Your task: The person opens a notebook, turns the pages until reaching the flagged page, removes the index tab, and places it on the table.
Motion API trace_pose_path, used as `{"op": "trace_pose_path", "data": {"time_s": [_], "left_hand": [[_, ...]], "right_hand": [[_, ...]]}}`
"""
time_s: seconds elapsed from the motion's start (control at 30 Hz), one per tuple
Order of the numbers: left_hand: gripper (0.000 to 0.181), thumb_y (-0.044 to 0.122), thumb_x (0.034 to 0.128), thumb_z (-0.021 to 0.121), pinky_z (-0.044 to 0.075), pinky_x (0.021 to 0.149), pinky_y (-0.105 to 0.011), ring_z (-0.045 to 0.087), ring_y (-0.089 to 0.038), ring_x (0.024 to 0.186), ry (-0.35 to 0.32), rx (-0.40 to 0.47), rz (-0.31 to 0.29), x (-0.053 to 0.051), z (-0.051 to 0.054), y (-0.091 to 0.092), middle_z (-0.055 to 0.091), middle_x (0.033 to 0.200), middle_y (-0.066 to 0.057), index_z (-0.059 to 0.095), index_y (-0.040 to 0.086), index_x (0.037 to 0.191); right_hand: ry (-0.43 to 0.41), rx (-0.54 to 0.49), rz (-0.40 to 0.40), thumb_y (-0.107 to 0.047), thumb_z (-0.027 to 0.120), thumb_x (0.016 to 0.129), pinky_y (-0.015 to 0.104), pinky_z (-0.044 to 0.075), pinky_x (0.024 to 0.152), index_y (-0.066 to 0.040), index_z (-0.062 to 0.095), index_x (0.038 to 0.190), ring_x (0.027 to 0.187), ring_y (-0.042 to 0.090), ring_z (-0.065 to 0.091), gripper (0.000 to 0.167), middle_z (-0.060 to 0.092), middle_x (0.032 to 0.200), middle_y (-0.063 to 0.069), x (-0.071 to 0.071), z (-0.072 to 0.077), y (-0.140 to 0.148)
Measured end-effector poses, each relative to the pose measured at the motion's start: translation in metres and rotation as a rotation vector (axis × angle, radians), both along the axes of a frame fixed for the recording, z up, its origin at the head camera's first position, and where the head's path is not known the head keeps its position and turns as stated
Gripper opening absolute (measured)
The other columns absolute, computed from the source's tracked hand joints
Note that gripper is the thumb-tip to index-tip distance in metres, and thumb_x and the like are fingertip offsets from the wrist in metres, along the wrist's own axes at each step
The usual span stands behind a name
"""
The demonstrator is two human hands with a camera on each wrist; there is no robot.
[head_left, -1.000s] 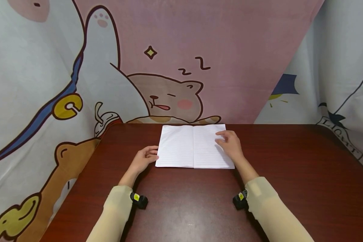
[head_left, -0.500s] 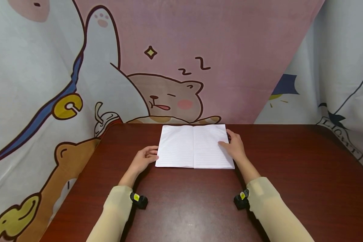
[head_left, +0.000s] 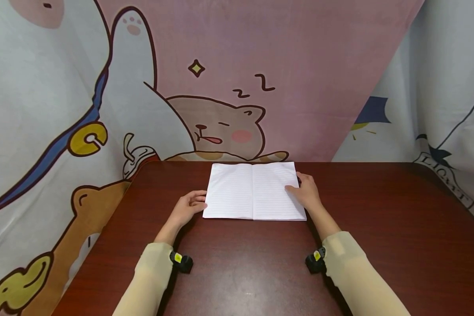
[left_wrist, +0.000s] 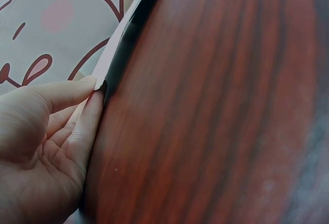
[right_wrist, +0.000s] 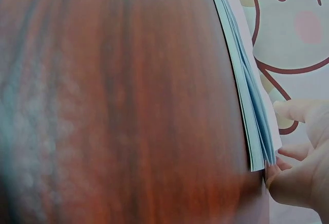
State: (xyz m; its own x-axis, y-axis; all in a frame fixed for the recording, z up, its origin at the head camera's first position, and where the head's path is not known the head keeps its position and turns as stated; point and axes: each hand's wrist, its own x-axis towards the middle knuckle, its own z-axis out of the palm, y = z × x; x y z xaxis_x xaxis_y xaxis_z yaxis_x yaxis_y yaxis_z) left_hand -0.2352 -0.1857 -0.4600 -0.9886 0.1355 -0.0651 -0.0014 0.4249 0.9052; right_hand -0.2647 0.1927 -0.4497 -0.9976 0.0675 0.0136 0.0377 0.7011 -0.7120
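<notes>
An open notebook (head_left: 232, 193) with white lined pages lies flat on the dark reddish-brown table, near its back edge. My left hand (head_left: 185, 208) pinches its left edge, the thumb on top and a finger (left_wrist: 88, 124) below in the left wrist view. At the opposite edge, my right hand (head_left: 308, 192) grips the notebook, its thumb lying over the right page and the other fingers at the outer side. Several page layers (right_wrist: 247, 75) show slightly fanned in the right wrist view. The undersides of the right fingers are partly hidden.
The table (head_left: 245, 263) extends in front of the notebook and to both sides. Behind it hangs a printed cloth (head_left: 300, 79) with cartoon animals. A small black camera (head_left: 183, 262) is strapped at the left wrist and another camera (head_left: 315, 262) at the right.
My right hand has shifted from over the right page outward to the notebook's right edge, and its fingers now lie along that side. The left hand and the notebook stay in place.
</notes>
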Motion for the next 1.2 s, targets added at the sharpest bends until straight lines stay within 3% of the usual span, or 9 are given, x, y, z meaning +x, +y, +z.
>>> {"op": "trace_pose_path", "data": {"time_s": [0.5,0.67,0.97,1.2], "left_hand": [[0.046,0.008,0.0942,0.067,0.051,0.089,-0.031,0.065,-0.034,0.112,0.013,0.007,-0.019,-0.0005,-0.0014,-0.0013,0.064,0.126,-0.025,0.055,0.0,0.138],[0.045,0.008,0.0937,0.067,0.051,0.089,-0.029,0.066,-0.031,0.111,0.004,-0.005,-0.008,-0.0013,-0.0022,-0.0011,0.065,0.125,-0.022,0.056,0.002,0.137],[0.045,0.006,0.0927,0.068,0.051,0.091,-0.032,0.066,-0.031,0.111,-0.013,0.005,0.009,-0.0018,-0.0022,-0.0002,0.065,0.125,-0.021,0.057,0.004,0.137],[0.046,0.007,0.0929,0.068,0.05,0.088,-0.027,0.066,-0.03,0.111,-0.007,0.01,0.009,-0.0014,-0.0017,0.0001,0.066,0.125,-0.021,0.057,0.004,0.137]], "right_hand": [[0.027,0.002,-0.017,-0.017,0.062,0.095,0.054,0.024,0.119,0.013,0.037,0.146,0.142,0.047,0.031,0.065,0.033,0.151,0.035,0.0008,0.0001,-0.001],[0.08,-0.023,-0.03,-0.014,0.062,0.094,0.052,0.027,0.118,0.012,0.042,0.144,0.14,0.045,0.035,0.059,0.037,0.149,0.034,0.0013,-0.0011,-0.0008],[0.188,-0.124,-0.141,-0.009,0.061,0.095,0.05,0.044,0.1,0.004,0.058,0.132,0.115,0.039,0.058,0.04,0.062,0.127,0.028,0.0047,0.0008,-0.0056],[0.255,-0.145,-0.155,-0.007,0.062,0.094,0.042,0.044,0.092,0.0,0.069,0.117,0.105,0.035,0.062,0.025,0.07,0.112,0.023,0.0057,0.0035,-0.0072]]}}
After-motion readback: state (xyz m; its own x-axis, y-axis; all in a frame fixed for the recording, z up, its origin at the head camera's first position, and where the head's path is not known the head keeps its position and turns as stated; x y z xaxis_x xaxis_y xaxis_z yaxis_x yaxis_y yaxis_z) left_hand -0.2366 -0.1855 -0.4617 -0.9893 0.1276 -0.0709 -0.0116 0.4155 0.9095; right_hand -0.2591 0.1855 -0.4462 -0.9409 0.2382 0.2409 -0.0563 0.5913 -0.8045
